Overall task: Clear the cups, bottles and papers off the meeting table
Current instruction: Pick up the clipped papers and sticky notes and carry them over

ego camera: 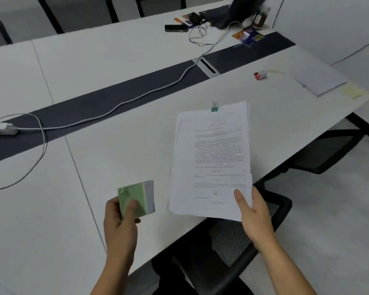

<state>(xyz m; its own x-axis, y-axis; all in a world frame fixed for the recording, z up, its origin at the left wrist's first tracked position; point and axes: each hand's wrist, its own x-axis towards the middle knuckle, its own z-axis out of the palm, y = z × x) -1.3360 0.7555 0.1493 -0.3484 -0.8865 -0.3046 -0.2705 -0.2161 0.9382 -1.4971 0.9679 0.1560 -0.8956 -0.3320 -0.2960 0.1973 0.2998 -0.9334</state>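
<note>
My right hand (254, 213) grips the near right corner of a clipped stack of printed papers (213, 158), lifted above the white meeting table (115, 158); a green binder clip (214, 107) holds its far edge. My left hand (120, 226) holds a green block of sticky notes (134, 199) just above the table's near side. Farther right on the table lie a white notebook or paper pad (320, 79), a yellow sticky note (353, 91) and a small red-and-white carton (260, 75) with a straw beside it.
A grey cable (119, 105) runs along the dark centre strip (107, 99) to a white power strip (2, 128) at the left. At the far end are a laptop (232, 13), a black phone (176, 28) and colourful packets (248, 36). Black mesh chairs (232, 241) stand at the near edge.
</note>
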